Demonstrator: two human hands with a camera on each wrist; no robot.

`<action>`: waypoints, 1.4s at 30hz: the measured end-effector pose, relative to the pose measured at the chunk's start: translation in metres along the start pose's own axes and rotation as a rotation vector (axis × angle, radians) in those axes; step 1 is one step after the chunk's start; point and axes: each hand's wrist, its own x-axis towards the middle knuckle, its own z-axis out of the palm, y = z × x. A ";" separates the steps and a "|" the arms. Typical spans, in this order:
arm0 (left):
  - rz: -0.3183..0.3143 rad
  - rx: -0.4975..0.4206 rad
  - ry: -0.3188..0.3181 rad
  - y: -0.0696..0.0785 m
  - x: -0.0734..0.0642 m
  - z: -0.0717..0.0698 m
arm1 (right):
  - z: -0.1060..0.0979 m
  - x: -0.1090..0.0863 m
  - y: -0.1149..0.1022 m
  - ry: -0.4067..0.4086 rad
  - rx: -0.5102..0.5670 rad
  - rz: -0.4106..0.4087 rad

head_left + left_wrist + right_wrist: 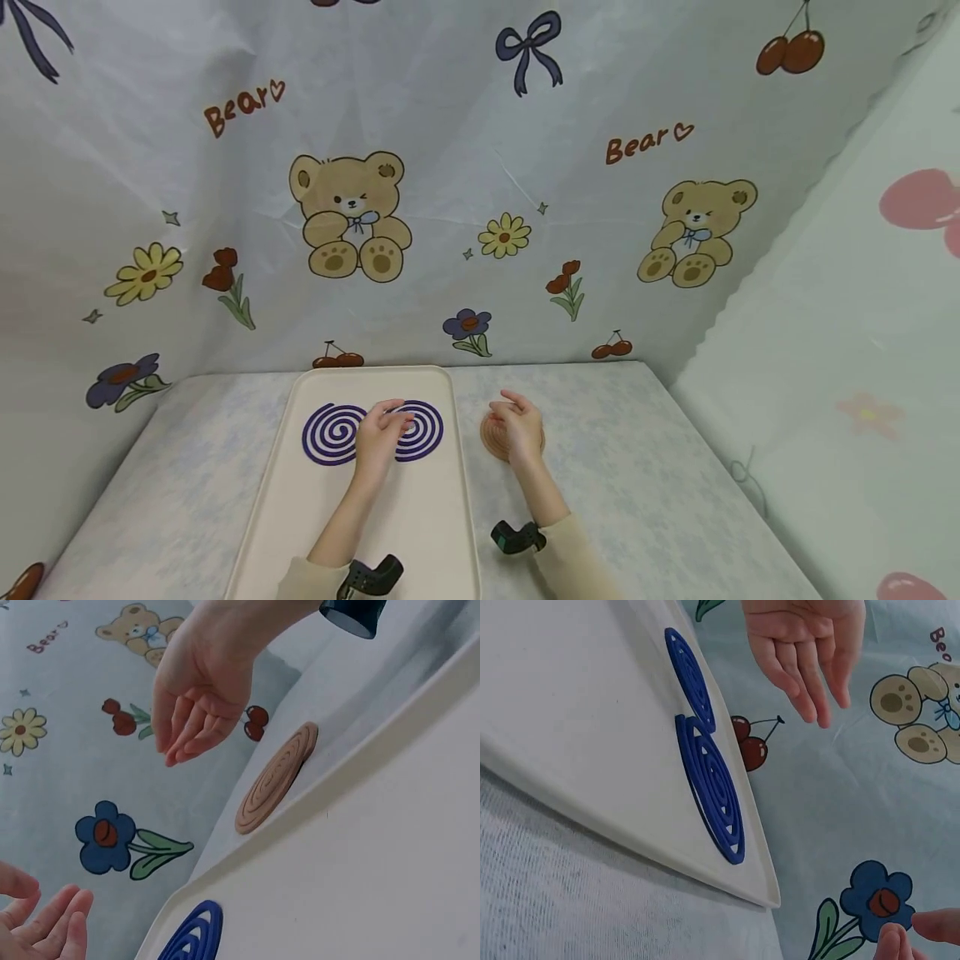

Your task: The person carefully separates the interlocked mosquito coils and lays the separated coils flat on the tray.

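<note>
Two dark blue spiral coils, a left one point(322, 437) and a right one point(427, 431), lie side by side at the far end of a cream tray point(375, 533). My left hand point(375, 437) hovers over the tray between them, partly covering both, its fingers loosely bent with nothing in them. A flat brown spiral coil point(274, 784) rests on the table just right of the tray. Above that coil is my right hand point(521, 427), fingers loosely bent and holding nothing. Both wrist views show the hands raised clear of the coils.
The tray stands on a pale mottled table point(637, 483). Behind it hangs a light cloth point(450, 125) printed with bears, flowers and cherries. Another pale printed cloth point(840, 333) hangs at the right. Each wrist carries a black camera, one point(371, 577) over the tray.
</note>
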 end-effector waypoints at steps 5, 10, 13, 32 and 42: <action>0.010 -0.026 -0.045 -0.001 0.002 0.028 | -0.009 0.006 0.001 0.042 -0.009 -0.021; -0.004 -0.024 -0.091 -0.010 0.006 0.050 | -0.021 0.008 0.001 0.068 -0.016 -0.052; 0.001 -0.026 -0.129 -0.017 0.006 0.062 | -0.030 0.010 0.004 0.091 -0.041 -0.052; -0.034 -0.081 -0.309 -0.046 0.000 0.114 | -0.073 0.022 0.033 0.196 -0.135 -0.024; -0.044 0.016 -0.298 -0.040 -0.006 0.131 | -0.075 0.019 0.036 0.145 -0.232 0.012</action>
